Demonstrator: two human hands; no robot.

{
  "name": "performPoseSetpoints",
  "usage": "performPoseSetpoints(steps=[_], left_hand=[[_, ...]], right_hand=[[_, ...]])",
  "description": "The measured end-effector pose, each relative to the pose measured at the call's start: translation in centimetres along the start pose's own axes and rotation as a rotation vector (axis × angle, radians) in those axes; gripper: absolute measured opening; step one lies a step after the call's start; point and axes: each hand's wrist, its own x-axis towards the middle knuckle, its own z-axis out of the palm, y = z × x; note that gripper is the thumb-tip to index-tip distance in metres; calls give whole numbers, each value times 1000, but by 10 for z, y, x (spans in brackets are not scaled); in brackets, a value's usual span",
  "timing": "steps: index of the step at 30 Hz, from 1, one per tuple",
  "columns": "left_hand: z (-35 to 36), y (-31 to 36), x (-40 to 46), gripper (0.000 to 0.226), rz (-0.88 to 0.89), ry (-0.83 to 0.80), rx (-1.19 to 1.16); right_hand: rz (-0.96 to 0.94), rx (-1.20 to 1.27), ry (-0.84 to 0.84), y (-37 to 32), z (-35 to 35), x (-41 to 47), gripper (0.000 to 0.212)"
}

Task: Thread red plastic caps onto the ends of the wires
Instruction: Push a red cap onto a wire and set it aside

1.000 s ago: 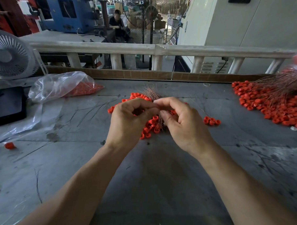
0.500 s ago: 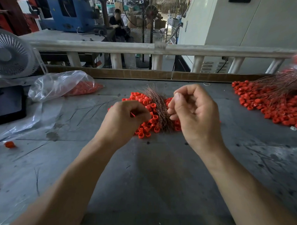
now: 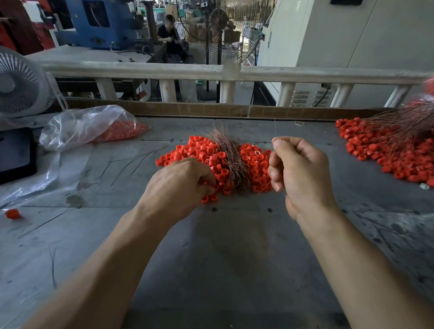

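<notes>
Fingers of the right hand [image 3: 299, 170] are curled in a grip on one wire [image 3: 275, 129], just right of the cap pile [image 3: 203, 152]. Caps at the pile's near edge are pinched by the left hand [image 3: 180, 184]; the wire bundle [image 3: 229, 158] lies across the pile on the worktop [image 3: 227, 263].

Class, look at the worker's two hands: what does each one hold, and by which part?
The right hand pinches a thin wire near its upper end. The left hand curls its fingers into the red caps; whether it holds one cannot be told.

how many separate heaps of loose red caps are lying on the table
2: one heap in the middle by the hands, around a wire bundle; another heap at the right edge. More caps sit inside a plastic bag.
</notes>
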Motion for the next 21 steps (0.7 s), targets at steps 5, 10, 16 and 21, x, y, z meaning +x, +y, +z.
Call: performPoseSetpoints(steps=[5, 10, 16, 21], left_hand=[[5, -2, 2, 6, 24, 43, -70], [3, 2, 1, 10, -42, 139, -494], [-1, 11, 0, 23, -140, 138, -1058], [3, 19, 2, 25, -252, 104, -1359]], right_hand=[[112, 0, -22, 2, -1, 1, 12], [102, -21, -84, -1, 1, -4, 7], [-1, -81, -222, 2, 6, -8, 10], [-173, -213, -302, 11, 7, -7, 9]])
